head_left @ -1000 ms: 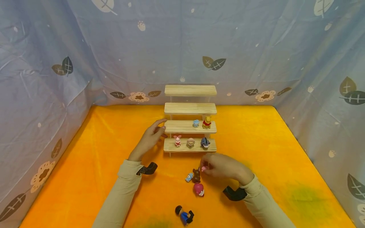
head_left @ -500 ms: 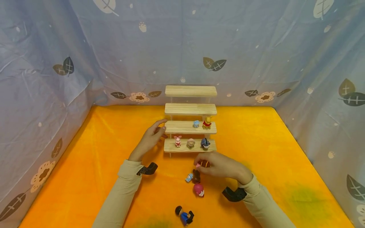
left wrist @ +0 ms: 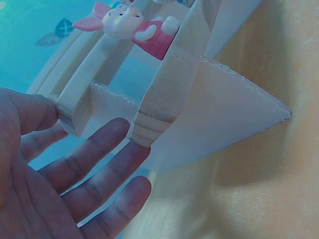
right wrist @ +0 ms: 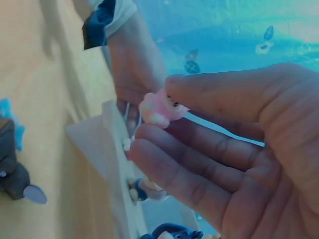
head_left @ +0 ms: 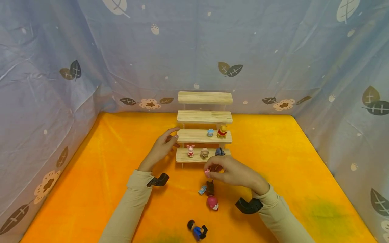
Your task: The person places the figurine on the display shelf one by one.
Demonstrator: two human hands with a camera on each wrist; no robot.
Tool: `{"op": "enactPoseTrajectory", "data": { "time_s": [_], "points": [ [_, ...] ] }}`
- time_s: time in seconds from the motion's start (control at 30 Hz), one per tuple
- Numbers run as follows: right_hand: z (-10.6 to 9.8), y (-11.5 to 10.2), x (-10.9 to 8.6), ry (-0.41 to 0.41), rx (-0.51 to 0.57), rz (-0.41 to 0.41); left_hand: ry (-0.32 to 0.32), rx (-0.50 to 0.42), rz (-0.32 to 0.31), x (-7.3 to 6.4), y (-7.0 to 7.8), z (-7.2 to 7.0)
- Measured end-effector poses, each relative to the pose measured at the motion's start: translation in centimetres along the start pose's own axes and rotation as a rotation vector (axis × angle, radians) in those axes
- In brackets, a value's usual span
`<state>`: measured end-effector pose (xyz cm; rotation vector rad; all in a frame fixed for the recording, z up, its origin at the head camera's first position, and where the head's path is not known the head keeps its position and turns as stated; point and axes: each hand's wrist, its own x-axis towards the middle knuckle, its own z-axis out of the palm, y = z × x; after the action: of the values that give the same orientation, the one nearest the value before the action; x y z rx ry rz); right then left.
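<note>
A tiny pink figurine [right wrist: 160, 108] is pinched between the thumb and fingers of my right hand [head_left: 232, 171], in front of the lowest step of a wooden tiered shelf [head_left: 205, 116]. My left hand [head_left: 161, 148] is at the shelf's left end, fingers loosely extended; in the left wrist view its fingertips [left wrist: 137, 154] meet the board ends. On the lowest step sit a pink pig figurine [left wrist: 144, 32], a tan figurine [head_left: 204, 153] and a blue donkey figurine [head_left: 220, 152], partly behind my right hand. One step up are a small blue figurine [head_left: 210, 132] and a yellow bear in red [head_left: 222, 132].
Below my right hand, a dark brown figurine [head_left: 210, 189], a small blue-and-white one [head_left: 202, 190] and a magenta one [head_left: 212, 203] lie on the orange cloth [head_left: 267, 141]. A black-haired figurine in blue [head_left: 197, 230] lies nearer. Patterned curtains [head_left: 170, 50] surround the cloth.
My right hand has lifted the pink figurine from beside the brown one and moved slightly left and toward the shelf. The left hand has stayed at the shelf's end.
</note>
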<state>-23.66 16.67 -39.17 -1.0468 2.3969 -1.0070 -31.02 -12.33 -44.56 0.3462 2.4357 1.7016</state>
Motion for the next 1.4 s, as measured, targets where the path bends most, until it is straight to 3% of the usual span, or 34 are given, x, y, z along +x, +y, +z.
{"op": "enactPoseTrajectory", "data": {
  "time_s": [0.27, 0.5, 0.73, 0.9, 1.2, 1.4],
  "points": [
    [-0.5, -0.5, 0.5, 0.138, 0.07, -0.088, -0.003, -0.008, 0.001, 0.1, -0.1, 0.0],
    [-1.6, -0.8, 1.1, 0.217, 0.004, -0.218, 0.001, 0.001, 0.0, 0.1, 0.0, 0.0],
    [-2.8, -1.4, 1.8, 0.249, 0.013, -0.13, 0.006, 0.009, 0.001, 0.1, 0.2, 0.0],
    [-3.7, -1.8, 2.2, 0.28, -0.005, -0.124, 0.004, -0.005, -0.006, 0.0, 0.2, 0.0],
    [-5.6, -2.9, 3.4, 0.379, -0.212, -0.126, 0.009, -0.011, -0.003, 0.0, 0.1, 0.1],
    [-6.9, -3.3, 4.6, 0.441, -0.253, -0.123, 0.003, -0.004, 0.009, 0.1, -0.1, 0.1]
  ]
}}
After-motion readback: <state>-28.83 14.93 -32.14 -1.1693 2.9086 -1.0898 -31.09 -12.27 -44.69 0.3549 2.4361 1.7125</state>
